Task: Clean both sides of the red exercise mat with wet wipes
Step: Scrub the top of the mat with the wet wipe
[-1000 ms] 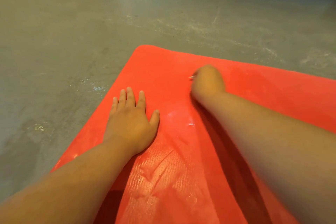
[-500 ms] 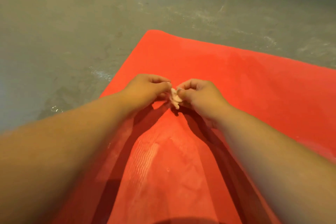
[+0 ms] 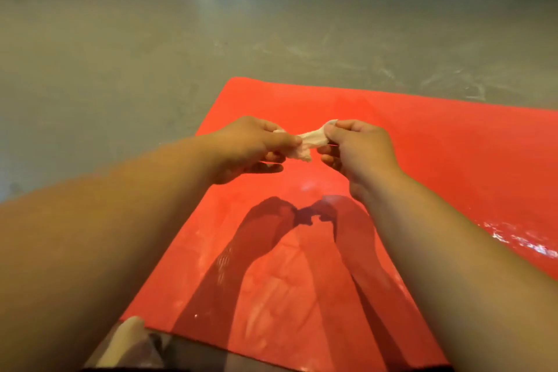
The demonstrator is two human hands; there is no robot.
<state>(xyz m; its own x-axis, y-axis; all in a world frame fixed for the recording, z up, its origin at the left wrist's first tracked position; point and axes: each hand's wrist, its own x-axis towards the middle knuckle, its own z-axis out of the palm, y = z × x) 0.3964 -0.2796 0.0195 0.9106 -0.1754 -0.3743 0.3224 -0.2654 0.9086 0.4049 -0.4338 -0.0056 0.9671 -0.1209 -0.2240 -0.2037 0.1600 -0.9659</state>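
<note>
From my head view, my left hand (image 3: 250, 145) and my right hand (image 3: 356, 148) each pinch an end of a crumpled wet wipe (image 3: 308, 143), held stretched between them above the red exercise mat (image 3: 437, 154), which lies flat on the grey floor (image 3: 151, 54).

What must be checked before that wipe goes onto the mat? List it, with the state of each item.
1. Both hands hold the wipe: ok; the left hand and the right hand each pinch one end.
2. Wipe opened out: not ok; it is bunched and twisted.
3. Wipe clear of the mat: ok; it is held above the mat.
4. Mat flat on the floor: ok, where visible.
5. Wipe wet enough: cannot tell.
6. Underside of the mat cleaned: cannot tell.
</note>
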